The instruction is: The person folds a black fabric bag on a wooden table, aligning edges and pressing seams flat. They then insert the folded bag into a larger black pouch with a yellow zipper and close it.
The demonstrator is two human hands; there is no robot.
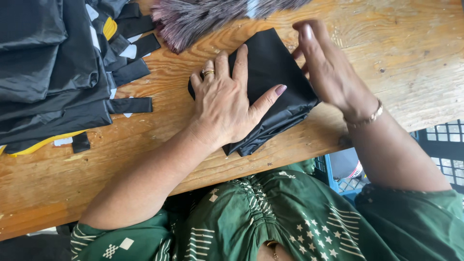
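Observation:
A folded piece of black fabric (278, 72) lies on the wooden table (386, 43), near its front edge. My left hand (227, 101) presses flat on the fabric's left part, fingers spread, a ring on one finger. My right hand (328, 67) hovers at the fabric's right edge, fingers straight and together, blurred by motion; it grips nothing. A bracelet sits on the right wrist.
A stack of black bags with straps and yellow trim (53, 72) covers the table's left side. A fluffy grey-pink fur piece (203, 14) lies at the top edge. A dark plastic crate (444, 145) stands below the table at the right.

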